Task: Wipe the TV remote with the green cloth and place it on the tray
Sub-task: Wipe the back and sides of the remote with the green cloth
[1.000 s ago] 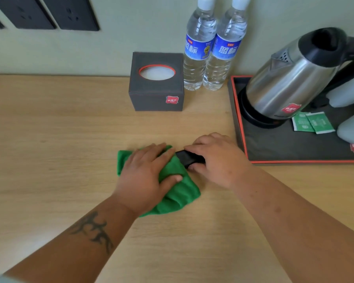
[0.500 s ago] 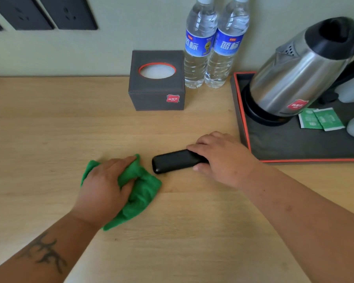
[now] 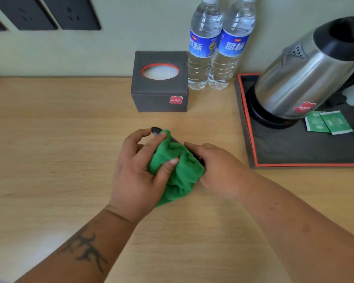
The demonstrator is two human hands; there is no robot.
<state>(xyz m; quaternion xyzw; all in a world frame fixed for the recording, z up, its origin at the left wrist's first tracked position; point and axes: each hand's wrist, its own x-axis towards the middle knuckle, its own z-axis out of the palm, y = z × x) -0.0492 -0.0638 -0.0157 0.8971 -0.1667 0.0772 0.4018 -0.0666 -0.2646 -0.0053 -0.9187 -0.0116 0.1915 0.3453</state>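
Observation:
The black TV remote (image 3: 156,130) is mostly wrapped in the green cloth (image 3: 180,174); only its far tip and a strip of its right edge show. My left hand (image 3: 139,172) is closed around the cloth and presses it onto the remote. My right hand (image 3: 219,170) grips the remote's near end from the right. Both hands sit at the middle of the wooden desk. The dark tray (image 3: 294,152) with its orange rim lies at the right, apart from the hands.
A steel kettle (image 3: 302,82) and two green sachets (image 3: 328,122) occupy the tray. A dark tissue box (image 3: 159,94) and two water bottles (image 3: 215,50) stand against the back wall. Bare desk lies to the left and in front.
My left hand has brought the cloth back from the left and wrapped it over the remote. The remote has turned so its tip points away and to the left.

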